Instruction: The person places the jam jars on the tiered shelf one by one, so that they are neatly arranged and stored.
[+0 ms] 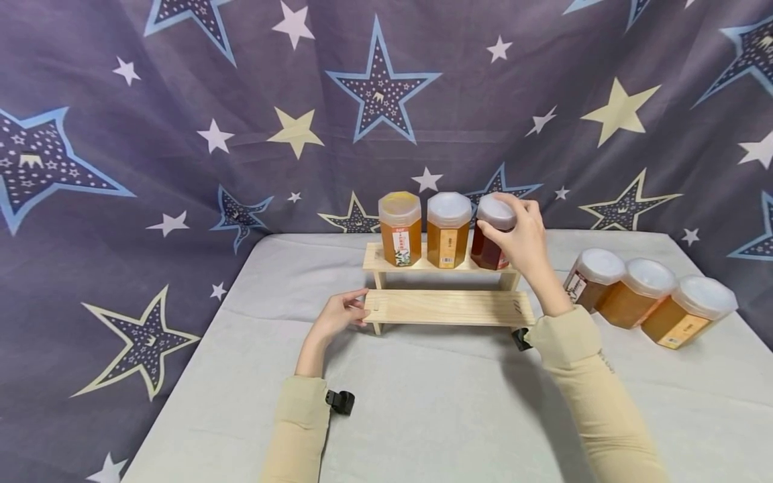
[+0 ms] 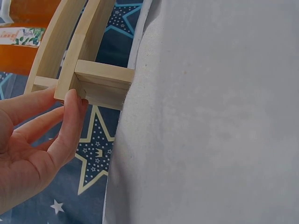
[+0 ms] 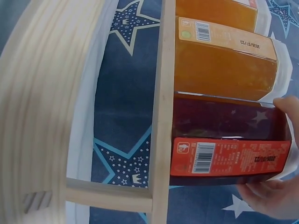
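Observation:
A two-tier wooden rack [image 1: 447,307] stands on the cloth-covered table. My left hand [image 1: 339,314] pinches the left end of its lower shelf between thumb and fingers, as the left wrist view shows closely. On the upper shelf, a dark red honey jar [image 1: 488,245] sits at the right end, its label [image 3: 229,156] turned toward the front. My right hand [image 1: 524,231] grips this jar near its white lid. Beside it on the same shelf are an amber honey jar [image 1: 447,235] in the middle and another amber jar [image 1: 400,231] with a floral label at the left.
To the right of the rack stand a dark jar [image 1: 588,278], an amber jar [image 1: 634,295] and a second amber jar [image 1: 685,315], close together. A star-patterned curtain [image 1: 459,121] hangs behind the table [image 1: 435,402].

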`<state>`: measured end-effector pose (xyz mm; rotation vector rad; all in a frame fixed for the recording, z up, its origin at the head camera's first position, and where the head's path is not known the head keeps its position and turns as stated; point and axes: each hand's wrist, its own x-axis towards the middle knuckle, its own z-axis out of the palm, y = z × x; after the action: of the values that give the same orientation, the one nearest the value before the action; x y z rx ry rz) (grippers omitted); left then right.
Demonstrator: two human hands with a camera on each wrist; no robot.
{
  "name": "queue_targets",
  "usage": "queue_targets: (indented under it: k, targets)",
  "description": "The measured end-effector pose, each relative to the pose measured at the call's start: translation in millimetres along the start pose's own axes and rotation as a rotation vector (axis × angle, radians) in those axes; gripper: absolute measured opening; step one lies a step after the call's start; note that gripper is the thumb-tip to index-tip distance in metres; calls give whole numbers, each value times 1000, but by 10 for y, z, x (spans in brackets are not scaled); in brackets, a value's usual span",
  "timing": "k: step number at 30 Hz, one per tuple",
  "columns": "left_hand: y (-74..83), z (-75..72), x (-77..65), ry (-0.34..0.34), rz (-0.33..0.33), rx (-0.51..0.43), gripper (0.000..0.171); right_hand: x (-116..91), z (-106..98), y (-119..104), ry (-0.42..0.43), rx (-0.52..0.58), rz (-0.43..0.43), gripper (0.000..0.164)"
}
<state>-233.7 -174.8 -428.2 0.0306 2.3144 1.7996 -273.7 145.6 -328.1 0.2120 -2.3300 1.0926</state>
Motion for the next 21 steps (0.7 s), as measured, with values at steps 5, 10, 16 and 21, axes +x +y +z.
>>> queue_targets:
  k: [5,10,16,21]
  targets:
    - [10,3,-4,-2,-7,0,51,-25,-8,7,-13,34,-5,53]
    - [1,1,-3,-4,-14,-4,51,-48,-25,7,-21,52,-18,54]
    - [4,0,-11,-1,-10,-1,51,-76,-75,11,-27,56,-49,56]
    - [-6,-3,7,-7,-10,-12,51,-110,-143,25,-2,66,-70,58]
